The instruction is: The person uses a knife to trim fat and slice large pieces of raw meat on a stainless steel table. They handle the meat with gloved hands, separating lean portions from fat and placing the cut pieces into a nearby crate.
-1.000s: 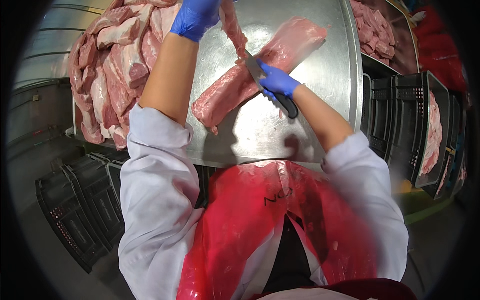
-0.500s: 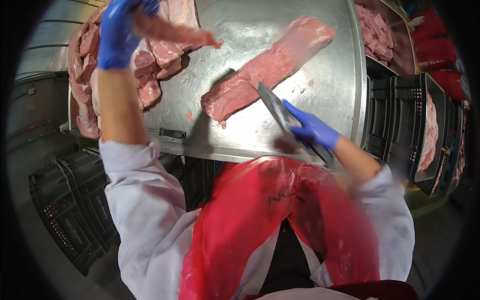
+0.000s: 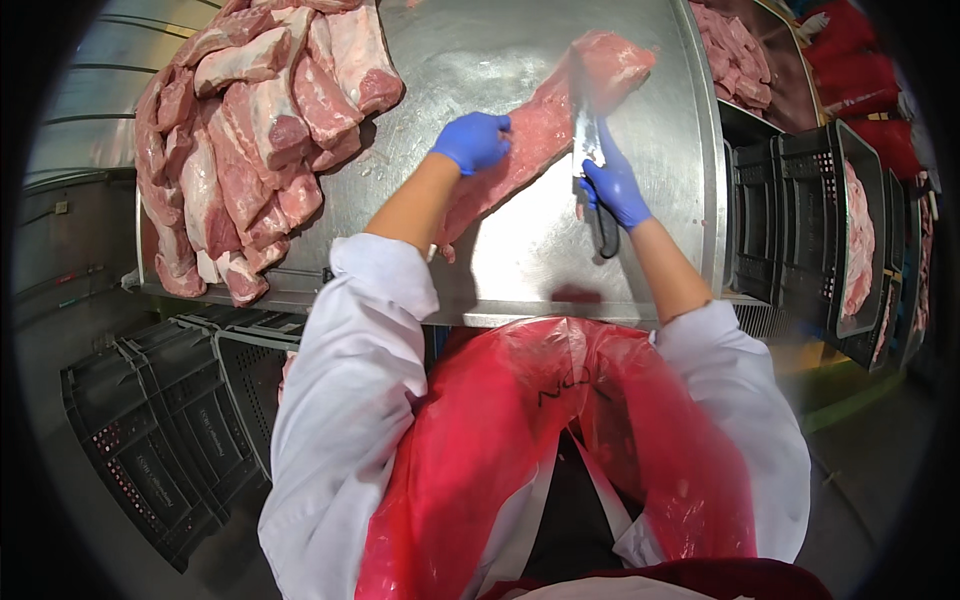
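A long, boneless pork loin (image 3: 535, 130) lies slantwise on the metal table (image 3: 430, 60). My left hand (image 3: 472, 142), in a blue glove, is on its left edge with the fingers curled closed against the meat. In my blue-gloved right hand (image 3: 613, 188) is the black handle of a knife (image 3: 590, 150). The blade points away from me and crosses the loin near its far right end; motion blurs the tip, so I cannot tell how deep it sits. My left forearm and hand cover part of the loin's near end.
A heap of meat pieces (image 3: 250, 130) fills the table's left side. Beyond the raised right edge are a container of meat trimmings (image 3: 735, 60) and black crates (image 3: 800, 215), one with pale meat inside. More black crates (image 3: 160, 430) stand low on the left.
My left hand has come down from the heap, where it held a strip of meat, to the loin; the strip is no longer in it. The knife has moved away from me along the loin.
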A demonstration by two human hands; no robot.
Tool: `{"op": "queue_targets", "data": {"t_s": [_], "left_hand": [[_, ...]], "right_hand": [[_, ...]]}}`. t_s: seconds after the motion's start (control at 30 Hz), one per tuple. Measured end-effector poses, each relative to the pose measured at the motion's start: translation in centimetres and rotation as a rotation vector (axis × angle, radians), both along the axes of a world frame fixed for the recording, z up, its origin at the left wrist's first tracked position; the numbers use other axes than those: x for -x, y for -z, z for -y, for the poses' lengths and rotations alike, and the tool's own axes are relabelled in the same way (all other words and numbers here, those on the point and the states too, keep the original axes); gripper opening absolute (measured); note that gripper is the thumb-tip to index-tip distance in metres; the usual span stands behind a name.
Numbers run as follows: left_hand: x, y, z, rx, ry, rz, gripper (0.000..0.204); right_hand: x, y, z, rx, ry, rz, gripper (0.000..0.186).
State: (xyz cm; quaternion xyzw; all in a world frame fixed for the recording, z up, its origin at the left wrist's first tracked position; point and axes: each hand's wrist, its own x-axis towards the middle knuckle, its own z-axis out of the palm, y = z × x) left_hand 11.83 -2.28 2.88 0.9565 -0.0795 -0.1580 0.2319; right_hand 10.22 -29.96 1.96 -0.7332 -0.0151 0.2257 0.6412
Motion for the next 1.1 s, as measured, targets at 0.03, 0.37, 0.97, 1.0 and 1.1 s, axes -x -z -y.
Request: {"op": "queue_targets", "data": {"t_s": [0.03,0.37,0.97,1.0,1.1], "left_hand": [[0.2,-0.2,-0.4,0.069,-0.072,-0.031,0.036],[0.5,-1.7,-3.3,0.387,-0.203,-0.147,0.018],[6.9,-1.7,-21.4,0.353,-0.322,-0.211,0.027],[7.5,-0.7,-23.0,0.061,-0.238,-0.224,0.032],[8.4,0.7,-19.8,-0.246,-0.035,0.126,0.063]], "right_hand": [[0.2,0.1,-1.1,-0.040,0.024,-0.024,0.080],[-2.4,2.5,-9.6,0.057,-0.337,-0.198,0.080],[11.7,-10.2,0.0,0.281,-0.835,-0.351,0.078],[10.9,-10.5,0.6,0.252,-0.781,-0.371,0.078],[7.9,-5.5,-0.2,0.216,-0.485,-0.070,0.077]]}}
